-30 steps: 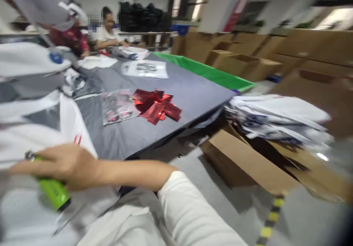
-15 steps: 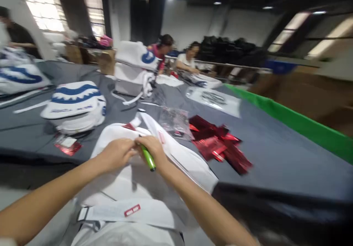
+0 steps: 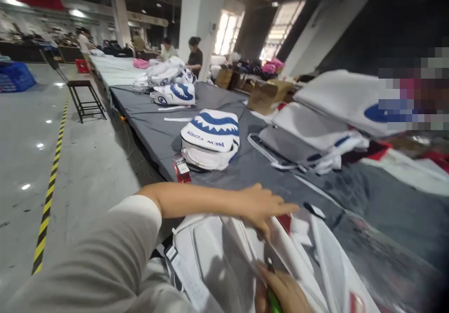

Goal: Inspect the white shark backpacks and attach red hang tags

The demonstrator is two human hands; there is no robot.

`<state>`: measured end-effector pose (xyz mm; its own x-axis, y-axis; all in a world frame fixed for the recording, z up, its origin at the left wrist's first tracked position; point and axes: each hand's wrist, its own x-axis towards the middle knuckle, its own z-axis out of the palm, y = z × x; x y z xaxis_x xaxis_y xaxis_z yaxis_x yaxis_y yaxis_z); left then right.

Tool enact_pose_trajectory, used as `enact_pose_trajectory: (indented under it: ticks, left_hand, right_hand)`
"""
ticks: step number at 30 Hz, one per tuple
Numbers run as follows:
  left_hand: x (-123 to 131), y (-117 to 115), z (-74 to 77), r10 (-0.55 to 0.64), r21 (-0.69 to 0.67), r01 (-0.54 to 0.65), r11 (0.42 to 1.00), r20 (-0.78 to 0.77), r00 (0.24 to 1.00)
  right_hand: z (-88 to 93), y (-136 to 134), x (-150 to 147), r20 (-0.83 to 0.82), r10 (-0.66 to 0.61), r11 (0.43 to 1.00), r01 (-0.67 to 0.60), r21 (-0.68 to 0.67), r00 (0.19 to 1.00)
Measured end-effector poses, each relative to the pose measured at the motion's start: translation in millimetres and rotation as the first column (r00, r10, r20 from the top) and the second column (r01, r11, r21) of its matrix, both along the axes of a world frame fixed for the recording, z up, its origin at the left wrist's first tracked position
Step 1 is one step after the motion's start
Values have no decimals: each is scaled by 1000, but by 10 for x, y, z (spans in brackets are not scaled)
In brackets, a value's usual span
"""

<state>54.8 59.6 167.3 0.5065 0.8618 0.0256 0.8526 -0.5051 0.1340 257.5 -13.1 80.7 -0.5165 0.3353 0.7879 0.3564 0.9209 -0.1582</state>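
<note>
A white backpack (image 3: 206, 243) lies close to me, its straps and panels spread under my hands. Across its upper part reaches my left hand (image 3: 261, 205), fingers apart, one stretched to the right and another bent down against the fabric. Lower down, my right hand (image 3: 289, 292) is closed around a slim green pen-like tool (image 3: 273, 301) with a dark tip, near the bag's panels. Blur and the frame's bottom edge hide part of that hand. A small red piece (image 3: 285, 222) shows on the bag just beyond my left fingers.
On the grey-covered table (image 3: 147, 130) sits a white-and-blue backpack (image 3: 212, 133) with a hanging tag (image 3: 181, 169). Stacked white backpacks (image 3: 298, 140) stand at right, more farther back. Several people are around the tables. A stool (image 3: 84, 100) stands on the floor at left.
The view has swung left, bringing in the aisle and stool. My hands, close together before, are now apart: the left lies farther up the bag, the right lower with the green tool.
</note>
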Motion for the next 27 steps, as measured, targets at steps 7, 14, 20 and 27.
enact_pose_trajectory:
  ticks: [7, 14, 20, 27]
  left_hand:
    - [67, -4, -226, -111, 274, 138, 952, -114, 987]
    - [263, 1, -362, -47, 269, 118, 956, -256, 965]
    - [276, 74, -432, -38, 276, 108, 955, -246, 969]
    - [273, 101, -409, -28, 229, 69, 971, -181, 983]
  right_hand:
    - [136, 84, 86, 42, 58, 993, -53, -104, 997]
    - [81, 200, 76, -41, 43, 980, -51, -194, 998]
    - [70, 290, 178, 5, 148, 940, -139, -313, 989]
    - [112, 414, 412, -44, -350, 859, 302, -415, 936]
